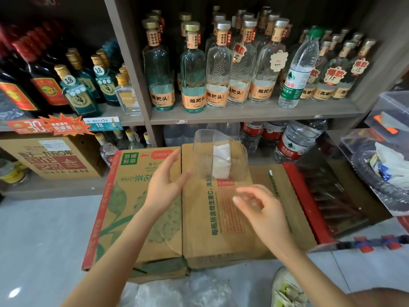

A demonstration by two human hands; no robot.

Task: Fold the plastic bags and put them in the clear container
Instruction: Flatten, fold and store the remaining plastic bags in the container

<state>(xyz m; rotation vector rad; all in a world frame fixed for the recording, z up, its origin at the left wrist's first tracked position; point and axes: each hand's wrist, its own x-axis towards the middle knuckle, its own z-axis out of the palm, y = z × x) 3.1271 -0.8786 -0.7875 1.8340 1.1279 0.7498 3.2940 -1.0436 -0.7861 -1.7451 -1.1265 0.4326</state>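
Observation:
A clear ribbed container [219,156] stands on the far part of a cardboard box [199,218]. Inside it stand folded white plastic bags [221,160]. My left hand [164,185] hovers just left of the container, fingers spread and relaxed, holding nothing. My right hand [261,209] hangs over the box in front of the container, fingers loosely bent, empty. Crumpled clear plastic bags [188,289] lie at the bottom edge, below the box.
Shelves of glass bottles [192,69] and water bottles [298,67] rise behind the box. Another carton [55,158] sits at left. A red crate [321,202] and clear bins [387,120] stand at right. Grey floor [44,229] lies to the left.

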